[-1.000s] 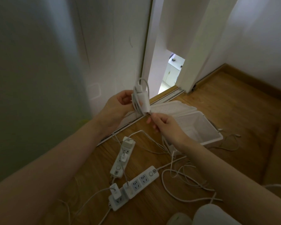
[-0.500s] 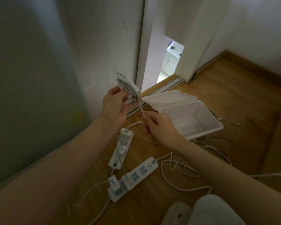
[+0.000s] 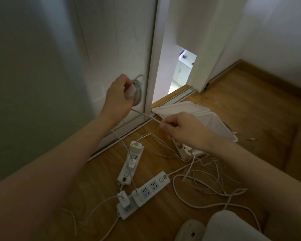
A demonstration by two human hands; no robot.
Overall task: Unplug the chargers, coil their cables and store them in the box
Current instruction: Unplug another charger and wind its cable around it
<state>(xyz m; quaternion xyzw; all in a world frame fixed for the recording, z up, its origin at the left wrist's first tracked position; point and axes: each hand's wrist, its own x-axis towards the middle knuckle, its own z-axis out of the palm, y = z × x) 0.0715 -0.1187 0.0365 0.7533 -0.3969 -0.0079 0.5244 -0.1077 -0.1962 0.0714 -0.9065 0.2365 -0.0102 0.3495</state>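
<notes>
White cable (image 3: 147,116), drawn between two grips: the left hand (image 3: 117,97) curls round a charger (image 3: 131,92) bound in its own coil (image 3: 139,95), the right hand (image 3: 184,132) pinches the loose tail. The open box (image 3: 215,123) sits on the wooden floor (image 3: 250,101) just behind the right hand. Slackened tension could let the coil spring loose. The tail's connector and most of the box's inside are hidden.

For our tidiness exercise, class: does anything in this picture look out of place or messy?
Yes: loose white cables lie tangled on the floor beside the box, crossing one another in loops. Nothing looks broken or spilled.
</notes>
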